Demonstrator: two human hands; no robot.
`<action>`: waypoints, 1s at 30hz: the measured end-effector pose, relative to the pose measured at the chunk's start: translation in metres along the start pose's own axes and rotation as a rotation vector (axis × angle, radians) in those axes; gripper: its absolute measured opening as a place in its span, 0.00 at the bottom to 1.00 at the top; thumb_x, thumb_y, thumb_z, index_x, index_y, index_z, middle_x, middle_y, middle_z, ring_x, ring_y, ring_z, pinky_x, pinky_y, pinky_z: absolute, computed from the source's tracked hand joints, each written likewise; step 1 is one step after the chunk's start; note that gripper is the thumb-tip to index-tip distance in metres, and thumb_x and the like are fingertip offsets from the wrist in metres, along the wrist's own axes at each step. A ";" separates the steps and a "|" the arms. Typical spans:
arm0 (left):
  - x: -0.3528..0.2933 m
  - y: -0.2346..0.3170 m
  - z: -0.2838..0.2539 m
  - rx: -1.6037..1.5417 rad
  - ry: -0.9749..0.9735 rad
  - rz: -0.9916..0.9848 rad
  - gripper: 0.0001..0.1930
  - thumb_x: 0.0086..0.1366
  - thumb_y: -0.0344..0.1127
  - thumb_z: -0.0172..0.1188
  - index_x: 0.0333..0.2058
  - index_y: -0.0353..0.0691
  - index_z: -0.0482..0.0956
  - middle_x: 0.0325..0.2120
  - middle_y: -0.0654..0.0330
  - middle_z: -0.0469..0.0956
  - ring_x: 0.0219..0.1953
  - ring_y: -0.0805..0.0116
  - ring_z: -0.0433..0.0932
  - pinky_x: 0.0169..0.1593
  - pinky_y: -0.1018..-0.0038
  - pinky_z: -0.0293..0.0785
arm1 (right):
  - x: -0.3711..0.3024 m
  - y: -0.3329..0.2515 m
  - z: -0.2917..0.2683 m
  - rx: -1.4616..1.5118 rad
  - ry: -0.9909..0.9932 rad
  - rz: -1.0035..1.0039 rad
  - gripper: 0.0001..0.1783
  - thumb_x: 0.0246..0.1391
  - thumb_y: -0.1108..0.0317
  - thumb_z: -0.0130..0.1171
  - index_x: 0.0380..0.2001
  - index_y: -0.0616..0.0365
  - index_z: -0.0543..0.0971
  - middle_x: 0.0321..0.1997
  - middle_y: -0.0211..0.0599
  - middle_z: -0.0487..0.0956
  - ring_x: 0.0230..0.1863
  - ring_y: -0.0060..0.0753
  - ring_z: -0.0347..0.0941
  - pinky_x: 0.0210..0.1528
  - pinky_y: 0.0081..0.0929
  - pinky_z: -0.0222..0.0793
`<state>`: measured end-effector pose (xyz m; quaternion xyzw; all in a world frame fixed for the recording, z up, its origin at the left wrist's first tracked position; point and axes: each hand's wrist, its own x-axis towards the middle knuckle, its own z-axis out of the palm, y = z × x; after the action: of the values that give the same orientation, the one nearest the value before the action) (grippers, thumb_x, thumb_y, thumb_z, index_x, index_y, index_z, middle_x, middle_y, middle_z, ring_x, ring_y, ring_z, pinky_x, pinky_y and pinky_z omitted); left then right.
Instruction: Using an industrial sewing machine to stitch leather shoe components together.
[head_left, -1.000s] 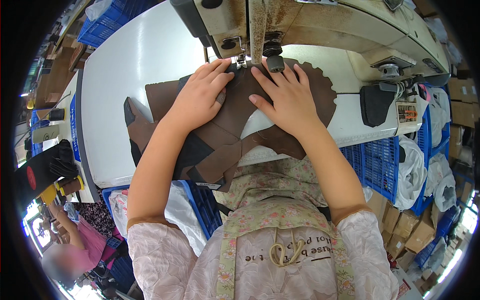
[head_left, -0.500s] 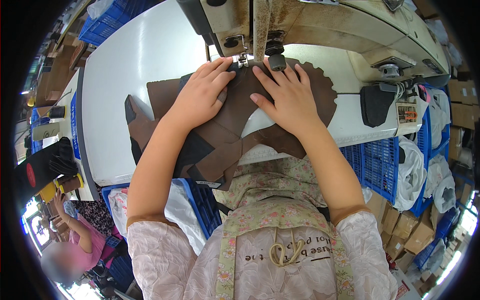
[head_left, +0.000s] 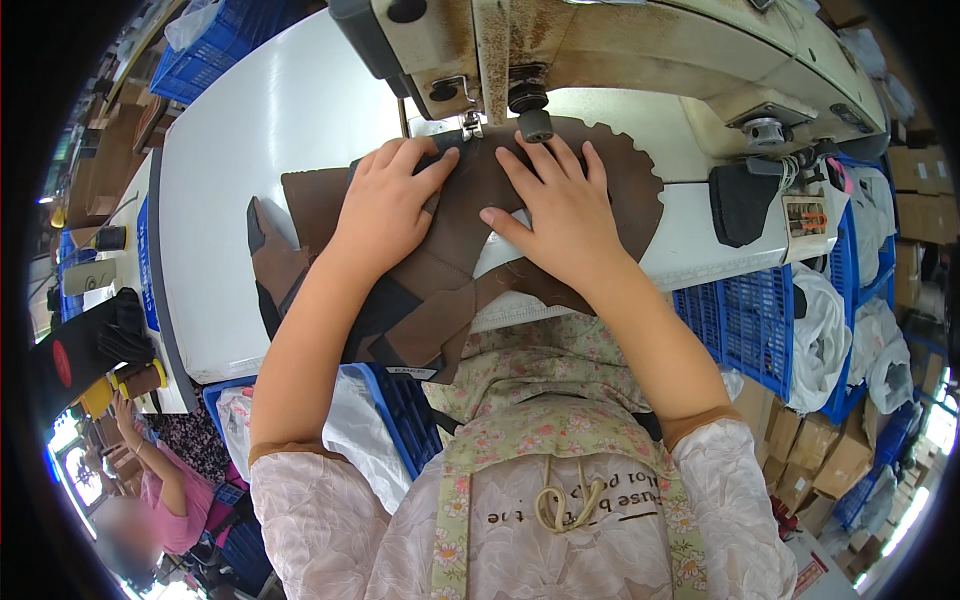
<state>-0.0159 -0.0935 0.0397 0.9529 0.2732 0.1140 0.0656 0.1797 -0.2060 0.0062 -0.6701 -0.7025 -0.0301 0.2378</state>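
Observation:
Brown leather pieces (head_left: 455, 225), joined by stitched seams and partly lined in black, lie spread on the white sewing table (head_left: 225, 250). Their right end has a scalloped edge. The sewing machine's presser foot (head_left: 471, 125) stands at the far edge of the leather, over a dark strip. My left hand (head_left: 385, 205) rests on the leather left of the foot, fingers lightly bent and pressing down. To the right, my right hand (head_left: 565, 205) lies with fingers spread, thumb beside a gap in the leather. Both palms hide part of the pieces.
The machine's arm (head_left: 640, 60) spans the far side. A black fabric piece (head_left: 742, 205) lies on the table at right, near a small tool tray (head_left: 805, 215). Blue crates (head_left: 755, 325) stand below. At lower left, a person in pink (head_left: 180, 495) sits nearby.
Both hands have drawn slightly back toward me from the presser foot, and the left fingers are a little more bent. The whole view has shifted slightly.

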 end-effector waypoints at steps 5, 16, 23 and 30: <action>-0.003 0.003 -0.005 -0.004 -0.056 0.016 0.29 0.48 0.19 0.55 0.53 0.41 0.78 0.52 0.56 0.74 0.58 0.54 0.70 0.59 0.62 0.69 | 0.001 0.007 0.001 0.013 -0.009 -0.005 0.34 0.52 0.42 0.59 0.56 0.53 0.76 0.64 0.41 0.71 0.68 0.46 0.61 0.68 0.60 0.48; -0.016 0.010 -0.005 -0.043 -0.097 -0.008 0.31 0.48 0.19 0.55 0.55 0.37 0.74 0.60 0.53 0.69 0.64 0.53 0.65 0.63 0.62 0.67 | 0.006 0.023 0.003 -0.020 -0.029 -0.043 0.33 0.54 0.40 0.57 0.57 0.46 0.76 0.65 0.34 0.71 0.69 0.40 0.60 0.69 0.58 0.47; -0.017 0.017 -0.002 -0.040 -0.110 -0.029 0.30 0.51 0.19 0.54 0.57 0.36 0.73 0.63 0.51 0.66 0.66 0.53 0.63 0.64 0.62 0.65 | 0.009 0.031 0.003 -0.019 -0.032 -0.071 0.32 0.53 0.40 0.57 0.57 0.45 0.76 0.65 0.33 0.70 0.69 0.39 0.60 0.69 0.58 0.48; -0.012 0.025 -0.007 -0.017 -0.106 -0.057 0.29 0.55 0.22 0.56 0.58 0.37 0.71 0.62 0.51 0.65 0.65 0.51 0.62 0.66 0.62 0.63 | 0.017 0.041 0.002 -0.024 -0.037 -0.111 0.31 0.54 0.41 0.58 0.56 0.44 0.76 0.65 0.30 0.70 0.69 0.40 0.60 0.69 0.61 0.46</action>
<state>-0.0147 -0.1206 0.0492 0.9488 0.2956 0.0636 0.0915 0.2181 -0.1850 -0.0003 -0.6332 -0.7425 -0.0392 0.2147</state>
